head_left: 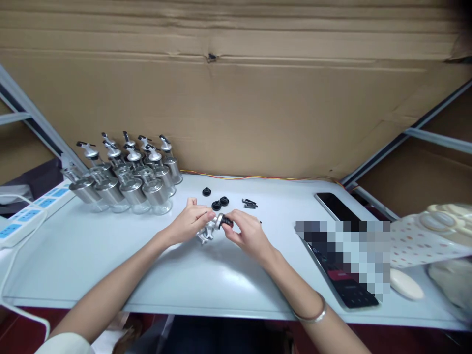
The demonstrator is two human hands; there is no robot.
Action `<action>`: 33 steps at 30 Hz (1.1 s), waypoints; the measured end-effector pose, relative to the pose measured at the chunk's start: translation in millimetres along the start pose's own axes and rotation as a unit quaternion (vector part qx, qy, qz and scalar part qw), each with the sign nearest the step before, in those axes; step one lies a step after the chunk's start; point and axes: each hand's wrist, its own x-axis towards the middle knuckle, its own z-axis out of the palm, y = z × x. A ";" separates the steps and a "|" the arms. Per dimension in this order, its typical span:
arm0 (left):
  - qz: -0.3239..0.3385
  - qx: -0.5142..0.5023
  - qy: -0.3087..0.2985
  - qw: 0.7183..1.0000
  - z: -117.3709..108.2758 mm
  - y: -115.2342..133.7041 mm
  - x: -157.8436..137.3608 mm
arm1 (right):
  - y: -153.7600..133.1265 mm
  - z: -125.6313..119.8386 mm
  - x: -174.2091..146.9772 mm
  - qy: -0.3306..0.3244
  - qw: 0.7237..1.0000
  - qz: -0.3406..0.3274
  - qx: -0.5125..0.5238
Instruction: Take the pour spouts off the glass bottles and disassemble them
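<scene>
Near the middle of the table, my left hand (191, 221) is closed on the silver end of a bottle pourer (219, 221). The fingers of my right hand (247, 231) pinch the black ribbed stopper at its other end. Below my left fingers lie several silver pourer pieces (205, 235), partly hidden by that hand. Just beyond the hands sit black rubber stoppers (224, 200) and a few small black levers (250, 203).
Several glass bottles with steel sleeves (129, 191) stand at the back left, some with pourers fitted. A white power strip (33, 214) is on the left. A phone (337, 209), a tablet (342, 275), a white oval object (407, 284) and a dotted bag (416, 241) are on the right.
</scene>
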 end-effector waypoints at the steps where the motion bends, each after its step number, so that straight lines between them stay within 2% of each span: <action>1: -0.018 -0.025 -0.011 0.999 -1.0 -0.2 -0.1 | 0.2 0.3 0.3 0.000 1.000 -0.021 -0.019; 3: -0.043 -0.078 -0.034 0.995 -2.2 -0.8 -0.9 | 0.6 1.2 1.1 0.001 0.997 -0.061 -0.053; 5: -0.056 -0.131 -0.055 0.988 -1.6 -1.4 -1.8 | 0.8 3.0 2.3 0.003 0.996 -0.060 -0.067; 6: -0.058 -0.149 -0.060 0.985 -0.6 -1.5 -2.2 | 0.8 4.2 3.1 0.003 0.998 -0.022 -0.053; 8: -0.055 -0.157 -0.049 0.985 2.6 -1.3 -2.9 | 0.0 7.2 5.2 0.003 0.995 0.104 0.007; 10: -0.046 -0.137 -0.027 0.989 6.4 -0.9 -3.3 | -2.0 10.1 7.6 -0.001 0.974 0.219 0.066; 14: -0.021 -0.055 0.009 0.998 10.3 -1.8 -3.8 | -6.2 14.2 12.3 -0.015 0.941 0.316 0.120; 16: 0.013 0.019 0.027 0.999 9.2 -3.7 -4.0 | -6.2 15.3 15.4 -0.033 0.918 0.363 0.157; 18: 0.071 0.118 0.060 0.989 6.6 -6.6 -4.3 | -4.9 15.5 20.2 -0.068 0.884 0.412 0.209; 22: 0.184 0.309 0.174 0.917 -1.0 -13.7 -5.9 | -4.7 13.2 35.4 -0.157 0.798 0.482 0.328; 24: 0.200 0.353 0.221 0.887 -5.6 -17.6 -7.4 | -7.5 12.4 43.9 -0.187 0.763 0.494 0.372; 26: 0.176 0.359 0.241 0.884 -10.4 -21.7 -9.0 | -10.9 14.0 51.2 -0.194 0.745 0.495 0.404; 29: 0.103 0.304 0.232 0.918 -16.7 -27.2 -10.0 | -13.6 21.6 57.6 -0.159 0.751 0.477 0.429; 33: 0.017 0.150 0.202 0.968 -20.8 -28.9 -7.6 | -10.3 31.5 58.6 -0.112 0.796 0.433 0.408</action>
